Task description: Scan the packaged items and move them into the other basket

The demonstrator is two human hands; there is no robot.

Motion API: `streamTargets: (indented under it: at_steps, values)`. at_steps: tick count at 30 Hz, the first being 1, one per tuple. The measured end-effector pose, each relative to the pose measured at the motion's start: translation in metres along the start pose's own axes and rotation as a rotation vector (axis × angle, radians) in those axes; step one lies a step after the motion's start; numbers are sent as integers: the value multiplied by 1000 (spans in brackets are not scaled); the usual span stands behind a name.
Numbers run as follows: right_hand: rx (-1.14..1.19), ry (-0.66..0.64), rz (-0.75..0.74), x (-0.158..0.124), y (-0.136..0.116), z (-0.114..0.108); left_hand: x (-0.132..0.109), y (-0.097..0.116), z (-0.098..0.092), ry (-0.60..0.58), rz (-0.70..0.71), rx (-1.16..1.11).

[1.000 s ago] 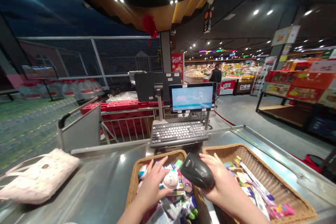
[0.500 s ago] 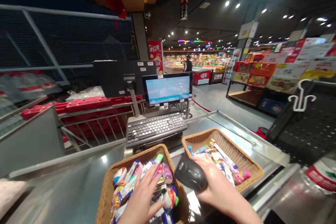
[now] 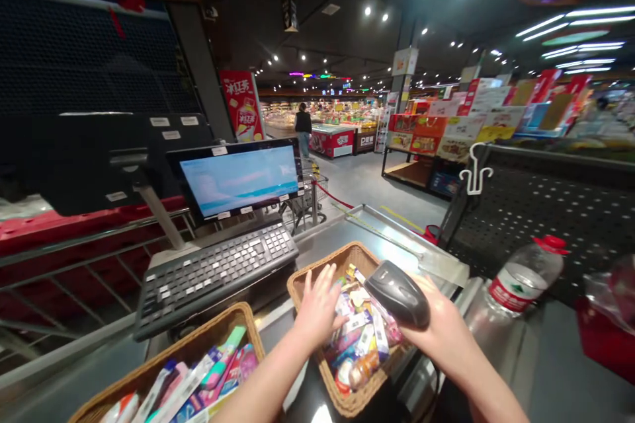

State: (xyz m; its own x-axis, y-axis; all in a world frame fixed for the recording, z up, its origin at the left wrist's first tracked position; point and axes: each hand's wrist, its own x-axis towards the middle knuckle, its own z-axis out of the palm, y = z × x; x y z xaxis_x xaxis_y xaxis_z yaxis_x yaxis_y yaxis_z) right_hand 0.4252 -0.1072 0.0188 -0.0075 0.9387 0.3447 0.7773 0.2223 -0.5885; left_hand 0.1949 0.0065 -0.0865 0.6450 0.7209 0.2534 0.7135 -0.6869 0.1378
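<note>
Metal desk (image 3: 330,231) in a store, keyboard (image 3: 223,274) and lit monitor (image 3: 243,178) ahead of your left grip (image 3: 322,307), boxed goods (image 3: 464,127) well beyond both grips. Scanner (image 3: 398,294) is black, rounded, a bit glossy; small packs (image 3: 364,330) are mixed, brightly coloured. Your right grip (image 3: 436,317) is wrapped round the scanner, which juts out leftward; your left grip, fingers spread, is over the packs in the wicker basket (image 3: 354,254), contact unclear.
</note>
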Motion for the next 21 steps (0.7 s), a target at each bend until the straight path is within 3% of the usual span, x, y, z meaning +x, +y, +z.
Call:
streamTargets:
  at_steps: [5, 8, 11, 15, 21]
  values:
    - [14, 20, 34, 6, 26, -13, 58, 2, 55, -203, 64, 34]
    - [10, 12, 65, 10, 37, -18, 81, 3, 81, -324, 87, 62]
    - [19, -8, 88, 17, 46, -21, 95, 4, 100, -359, 79, 67]
    - [22, -32, 96, 27, 53, -21, 103, 4, 114, -380, 41, 58]
    - [11, -57, 99, 39, 59, -17, 105, 5, 117, -381, 38, 9]
